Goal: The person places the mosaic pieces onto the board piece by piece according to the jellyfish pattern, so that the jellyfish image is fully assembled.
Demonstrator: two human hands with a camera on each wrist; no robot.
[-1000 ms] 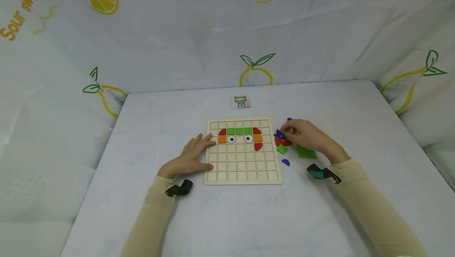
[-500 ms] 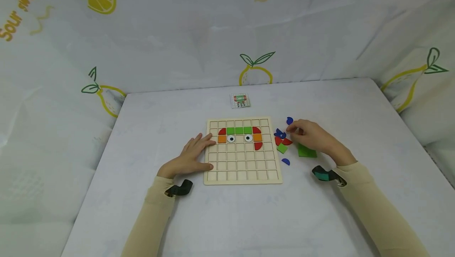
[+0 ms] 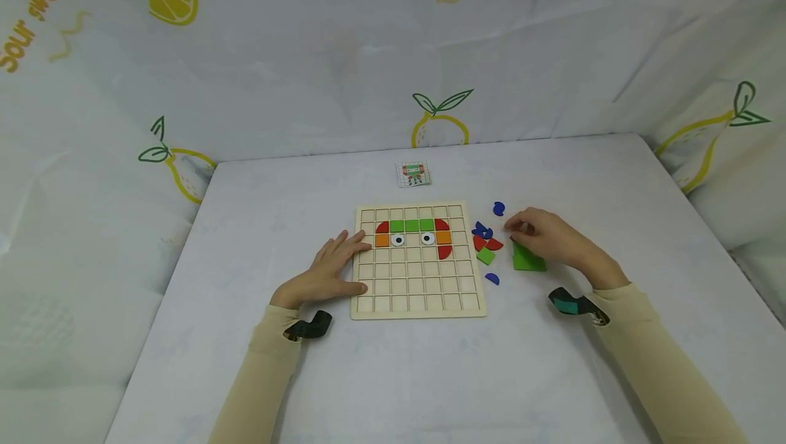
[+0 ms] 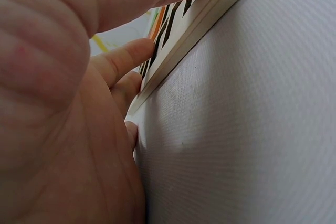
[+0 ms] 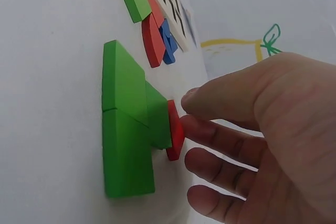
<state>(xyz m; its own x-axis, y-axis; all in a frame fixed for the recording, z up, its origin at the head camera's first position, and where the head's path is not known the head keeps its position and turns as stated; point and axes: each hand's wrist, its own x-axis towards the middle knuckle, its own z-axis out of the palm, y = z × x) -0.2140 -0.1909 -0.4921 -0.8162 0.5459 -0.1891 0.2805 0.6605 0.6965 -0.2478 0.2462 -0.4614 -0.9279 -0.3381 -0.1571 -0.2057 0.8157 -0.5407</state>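
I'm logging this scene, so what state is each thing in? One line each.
Left hand: fingers spread, touching the grid board.
Right hand: fingers bent beside a red piece; grip unclear.
Grid board: flat on the table, partly filled.
Eye tiles: set in two cells.
Picture card: face up beyond the board.
Green blocks near the right hand: touching each other.
Blue pieces: loose, scattered right of the board.

Head view looks forward and down; both close wrist views share the board point(image 3: 417, 304).
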